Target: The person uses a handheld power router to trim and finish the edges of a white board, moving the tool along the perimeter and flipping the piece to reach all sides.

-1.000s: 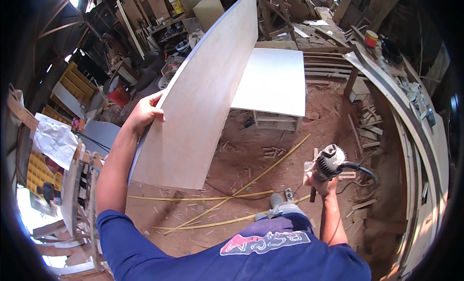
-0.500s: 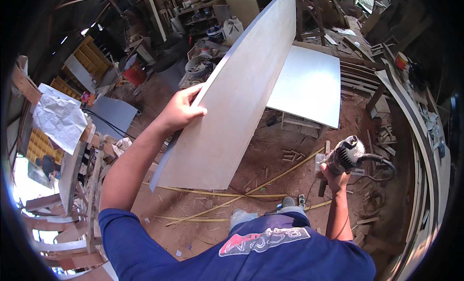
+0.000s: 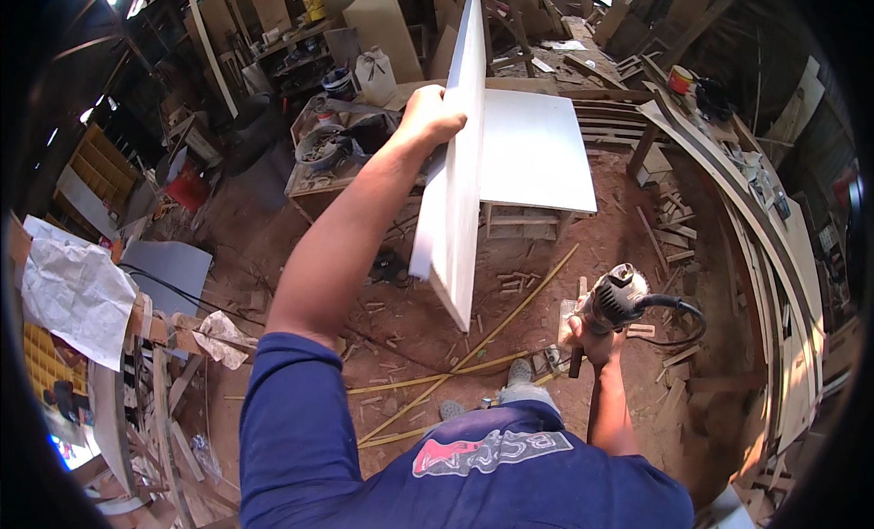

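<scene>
In the head view, my left hand (image 3: 428, 115) grips an upright, pale thin board (image 3: 460, 238), now seen almost edge-on in front of me, with my arm stretched out to it. Behind the board, a white panel (image 3: 537, 151) lies flat on a low wooden support (image 3: 523, 221). At my lower right, my right hand (image 3: 596, 345) holds a dusty black hand power tool (image 3: 614, 306) by its body, with a cord looping out from it.
Curved wooden strips (image 3: 774, 228) line the right side. Wood offcuts (image 3: 674, 228) and yellow strips (image 3: 510, 320) lie on the dirt floor. A cluttered bench (image 3: 309, 178) with buckets stands behind at left. Crumpled paper (image 3: 73, 292) hangs over timber at the left.
My left hand has moved forward and to the right, turning the board from broad face to nearly edge-on. The tool in my right hand has stayed low at the right, shifting only slightly.
</scene>
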A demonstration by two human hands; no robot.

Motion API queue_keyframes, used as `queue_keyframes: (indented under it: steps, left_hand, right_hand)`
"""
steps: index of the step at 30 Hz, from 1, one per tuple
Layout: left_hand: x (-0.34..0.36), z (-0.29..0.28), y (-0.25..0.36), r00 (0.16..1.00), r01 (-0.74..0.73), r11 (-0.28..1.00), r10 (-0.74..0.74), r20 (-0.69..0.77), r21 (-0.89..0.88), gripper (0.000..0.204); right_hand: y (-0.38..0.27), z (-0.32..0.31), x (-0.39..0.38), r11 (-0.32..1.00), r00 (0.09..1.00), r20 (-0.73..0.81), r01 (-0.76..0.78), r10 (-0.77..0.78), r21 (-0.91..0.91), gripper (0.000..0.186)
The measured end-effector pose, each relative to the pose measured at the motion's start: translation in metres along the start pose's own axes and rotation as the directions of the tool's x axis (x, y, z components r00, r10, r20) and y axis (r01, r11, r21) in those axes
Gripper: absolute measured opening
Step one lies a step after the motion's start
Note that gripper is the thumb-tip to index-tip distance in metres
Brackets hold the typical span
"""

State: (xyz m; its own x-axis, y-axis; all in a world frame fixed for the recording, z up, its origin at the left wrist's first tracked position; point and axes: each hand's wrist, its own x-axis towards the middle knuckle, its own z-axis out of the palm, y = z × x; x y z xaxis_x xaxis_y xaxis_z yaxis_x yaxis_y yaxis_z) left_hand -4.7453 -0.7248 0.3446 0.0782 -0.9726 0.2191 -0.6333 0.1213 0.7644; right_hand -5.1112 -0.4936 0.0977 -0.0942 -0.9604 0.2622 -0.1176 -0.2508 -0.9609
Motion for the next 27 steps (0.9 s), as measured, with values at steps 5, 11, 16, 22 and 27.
queue_keyframes:
  steps: [5,11,16,22,27]
  left_hand:
    - [0.038,0.032,0.006,0.996,0.003,0.999,0.001,-0.092,0.042,0.035]
    - [0.039,0.069,0.052,0.994,0.089,0.989,-0.095,0.046,0.117,0.047]
    - [0.047,0.083,0.042,0.968,0.006,0.994,0.021,-0.249,0.105,0.032]
    - [0.057,0.061,0.047,0.989,0.064,0.985,-0.04,-0.146,0.162,0.041]
    - [0.093,0.086,0.059,0.998,0.032,0.977,-0.021,-0.054,0.212,0.039]
  right_hand:
    - [0.024,-0.02,-0.009,0.95,0.999,0.019,-0.028,0.036,-0.312,0.043]
    - [-0.001,-0.034,-0.007,0.997,0.994,-0.108,-0.03,0.023,-0.067,0.047]
    - [0.063,-0.077,0.007,0.899,0.95,-0.015,-0.289,0.311,0.329,0.07]
    - [0.033,-0.06,0.012,0.977,0.998,-0.04,-0.057,0.049,-0.207,0.061]
    - [0.053,-0.064,0.018,0.993,0.994,-0.096,-0.065,0.056,-0.099,0.069]
